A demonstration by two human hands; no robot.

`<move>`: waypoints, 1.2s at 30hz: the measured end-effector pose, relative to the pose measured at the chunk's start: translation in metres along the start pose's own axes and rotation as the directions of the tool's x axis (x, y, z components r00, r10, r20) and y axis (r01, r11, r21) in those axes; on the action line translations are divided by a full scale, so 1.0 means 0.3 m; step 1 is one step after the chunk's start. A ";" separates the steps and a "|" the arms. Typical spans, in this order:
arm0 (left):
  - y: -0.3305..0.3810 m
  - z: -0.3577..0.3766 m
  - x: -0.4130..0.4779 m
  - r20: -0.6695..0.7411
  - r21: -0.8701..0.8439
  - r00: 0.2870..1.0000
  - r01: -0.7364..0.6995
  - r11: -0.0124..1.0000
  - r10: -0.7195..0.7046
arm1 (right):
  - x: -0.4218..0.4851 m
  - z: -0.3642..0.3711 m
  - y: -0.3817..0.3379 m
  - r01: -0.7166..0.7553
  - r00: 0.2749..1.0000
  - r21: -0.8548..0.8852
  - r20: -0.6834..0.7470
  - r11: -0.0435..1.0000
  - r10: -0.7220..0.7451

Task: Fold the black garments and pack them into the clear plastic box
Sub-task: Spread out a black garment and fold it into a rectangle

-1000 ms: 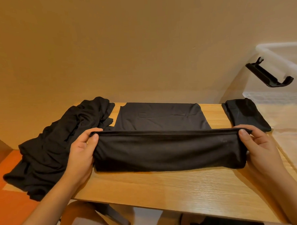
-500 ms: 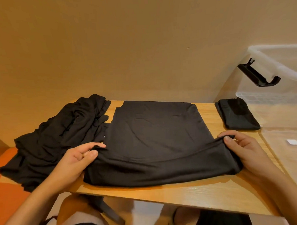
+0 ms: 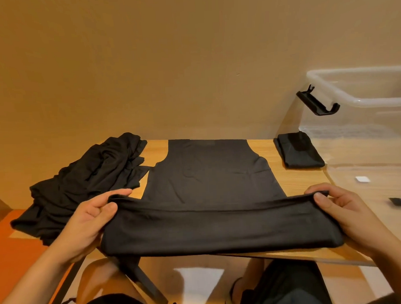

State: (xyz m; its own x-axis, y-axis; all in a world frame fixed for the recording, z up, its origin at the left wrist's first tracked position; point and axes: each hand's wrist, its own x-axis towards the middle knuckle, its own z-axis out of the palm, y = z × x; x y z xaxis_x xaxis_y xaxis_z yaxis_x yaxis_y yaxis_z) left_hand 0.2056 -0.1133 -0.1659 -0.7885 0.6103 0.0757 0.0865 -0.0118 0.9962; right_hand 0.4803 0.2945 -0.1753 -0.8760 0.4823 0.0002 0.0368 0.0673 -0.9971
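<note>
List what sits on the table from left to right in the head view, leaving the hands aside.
In order: heap of black clothes → flat black garment → small folded black garment → clear plastic box.

Left hand (image 3: pixel 92 222) and right hand (image 3: pixel 343 208) reach forward, well apart, thumbs pinching onto seemingly curled fingers.

The black garment (image 3: pixel 209 174) is seen as soft, matt cloth, as are the crumpled pile (image 3: pixel 81 184) and the folded piece (image 3: pixel 298 154). The desk (image 3: pixel 297 182) is finished in smooth, grained wood. The box (image 3: pixel 365 101) is made of clear, glossy plastic, its clip (image 3: pixel 317 103) of black plastic.
</note>
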 end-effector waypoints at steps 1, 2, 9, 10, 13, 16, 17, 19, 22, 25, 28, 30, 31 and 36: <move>-0.002 0.004 -0.003 -0.011 -0.017 1.000 -0.004 1.000 0.004 | -0.012 -0.008 -0.007 -0.009 1.000 0.036 -0.003 0.999 0.009; -0.006 0.009 -0.001 -0.022 -0.028 1.000 -0.008 1.000 0.007 | -0.017 -0.017 -0.009 -0.006 1.000 0.044 -0.018 0.999 0.007; -0.029 0.046 0.094 -0.141 0.106 0.986 -0.071 0.992 0.086 | 0.079 0.002 -0.021 0.062 0.984 -0.041 -0.168 0.997 -0.068; -0.034 0.051 0.116 -0.150 0.116 0.984 -0.082 0.990 0.099 | 0.107 0.008 -0.015 0.059 0.980 -0.039 -0.190 0.998 -0.065; -0.054 0.056 0.197 -0.166 0.199 0.979 -0.082 0.977 0.116 | 0.194 0.024 -0.004 0.065 0.973 -0.076 -0.218 0.995 -0.080; -0.069 0.052 0.276 -0.163 0.248 0.981 -0.061 0.967 0.103 | 0.282 0.028 0.005 0.064 0.968 -0.151 -0.233 0.986 -0.098; -0.077 0.049 0.302 -0.172 0.242 0.981 -0.049 0.969 0.092 | 0.311 0.030 0.005 0.052 0.966 -0.177 -0.240 0.983 -0.095; -0.091 0.045 0.355 -0.204 0.234 0.976 -0.019 0.972 0.069 | 0.373 0.036 0.006 0.024 0.963 -0.221 -0.256 0.975 -0.082; -0.109 0.048 0.427 -0.243 0.296 0.969 0.032 0.955 0.043 | 0.473 0.038 0.018 -0.005 0.954 -0.292 -0.288 0.956 -0.083; -0.145 0.049 0.483 -0.239 0.459 0.970 0.081 0.885 0.035 | 0.568 0.040 0.045 -0.053 0.954 -0.465 -0.285 0.884 -0.093; -0.180 0.042 0.531 -0.253 0.623 0.966 0.127 0.772 0.045 | 0.650 0.053 0.076 -0.123 0.962 -0.630 -0.266 0.767 -0.065; -0.187 0.042 0.553 -0.260 0.711 0.965 0.164 0.684 0.039 | 0.678 0.070 0.090 -0.175 0.968 -0.735 -0.250 0.655 -0.021; -0.189 0.045 0.557 -0.254 0.767 0.966 0.170 0.619 0.049 | 0.678 0.081 0.093 -0.191 0.968 -0.786 -0.248 0.589 -0.018; -0.132 0.133 0.502 -0.149 0.975 0.950 0.095 0.201 0.273 | 0.598 0.163 0.066 -0.118 0.953 -0.970 -0.170 0.212 -0.249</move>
State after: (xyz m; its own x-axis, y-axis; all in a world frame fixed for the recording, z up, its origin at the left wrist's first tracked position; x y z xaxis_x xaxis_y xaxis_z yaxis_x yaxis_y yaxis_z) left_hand 0.1076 0.0107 -0.1956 -0.8165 0.4590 0.3503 0.5361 0.8279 0.1647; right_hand 0.3005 0.3397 -0.1987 -0.7626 0.5916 0.2618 0.5774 0.8049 -0.1370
